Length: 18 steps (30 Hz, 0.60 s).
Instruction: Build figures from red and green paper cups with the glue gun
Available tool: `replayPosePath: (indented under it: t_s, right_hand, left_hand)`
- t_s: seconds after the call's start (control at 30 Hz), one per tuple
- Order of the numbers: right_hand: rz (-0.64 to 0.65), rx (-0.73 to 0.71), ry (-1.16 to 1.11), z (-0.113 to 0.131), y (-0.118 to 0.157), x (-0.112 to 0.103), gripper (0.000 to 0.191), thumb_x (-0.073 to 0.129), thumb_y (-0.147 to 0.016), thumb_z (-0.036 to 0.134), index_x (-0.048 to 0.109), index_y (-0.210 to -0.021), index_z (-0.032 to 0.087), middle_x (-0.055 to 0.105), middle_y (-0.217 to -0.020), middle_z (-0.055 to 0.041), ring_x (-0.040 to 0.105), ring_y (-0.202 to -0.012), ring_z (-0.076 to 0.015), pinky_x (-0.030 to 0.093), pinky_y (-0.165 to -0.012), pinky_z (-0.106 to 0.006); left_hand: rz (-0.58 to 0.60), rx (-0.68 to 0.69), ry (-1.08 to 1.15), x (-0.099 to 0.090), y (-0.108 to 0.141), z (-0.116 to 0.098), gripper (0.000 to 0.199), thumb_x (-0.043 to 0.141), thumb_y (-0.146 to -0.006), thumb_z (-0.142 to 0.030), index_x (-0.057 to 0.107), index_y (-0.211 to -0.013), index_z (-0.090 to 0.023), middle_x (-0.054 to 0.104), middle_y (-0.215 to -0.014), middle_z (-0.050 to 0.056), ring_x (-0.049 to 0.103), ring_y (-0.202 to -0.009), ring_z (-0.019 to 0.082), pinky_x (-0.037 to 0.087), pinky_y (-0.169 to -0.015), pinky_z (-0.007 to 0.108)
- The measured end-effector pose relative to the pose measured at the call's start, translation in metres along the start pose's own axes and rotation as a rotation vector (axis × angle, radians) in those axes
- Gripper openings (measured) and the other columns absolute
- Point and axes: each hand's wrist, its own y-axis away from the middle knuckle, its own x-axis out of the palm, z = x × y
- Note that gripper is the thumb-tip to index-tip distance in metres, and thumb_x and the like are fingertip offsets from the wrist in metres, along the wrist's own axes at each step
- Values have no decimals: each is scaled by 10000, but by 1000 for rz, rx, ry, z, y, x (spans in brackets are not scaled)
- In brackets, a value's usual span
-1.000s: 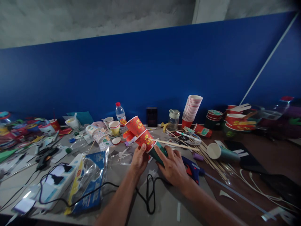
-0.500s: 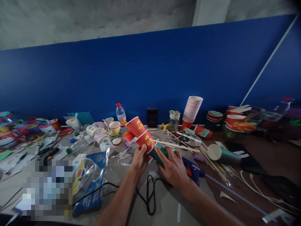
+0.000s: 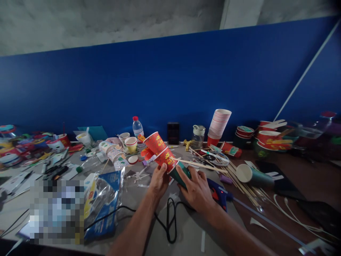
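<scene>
Unmoved at centre, left hand (image 3: 158, 180) and right hand (image 3: 196, 188) keep a curled grip on the red-and-green cup column (image 3: 165, 159), apparently steadying it.

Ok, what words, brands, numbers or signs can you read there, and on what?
None reads clearly enough to quote.
Upper red cup: yellow marks, too blurred.
Lower red cup: yellow marks, too blurred.
Blue-and-yellow packet: print too blurred.
Red-capped bottle: label too small.
Tilted red cup: markings too small.
</scene>
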Motion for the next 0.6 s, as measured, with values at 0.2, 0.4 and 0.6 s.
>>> replayPosePath:
  t_s: [0.2,0.4,0.6]
  right_hand:
    - [6,10,1,1,0,-1,647,615,-819,233,394,-1423,303,526,-1224,-139,546,-1038,-268,373,-882,-390]
    - [-6,12,-1,1,0,0,629,604,-831,236,397,-1420,308,523,-1237,-139,547,-1039,-265,370,-883,-387]
    - [-9,18,-2,1,1,0,622,592,-841,242,388,-1424,318,514,-1255,-138,543,-1054,-266,363,-876,-381]
  left_hand:
    - [0,-2,-4,0,0,0,397,812,-639,-357,682,-949,-147,726,-908,57,664,-833,194,478,-852,325]
    - [9,-3,-21,-2,0,1,374,785,-675,-364,681,-953,-138,725,-935,69,667,-848,199,475,-862,325]
    - [0,-4,-19,0,1,-1,374,798,-658,-356,686,-940,-138,727,-936,69,668,-846,197,478,-865,325]
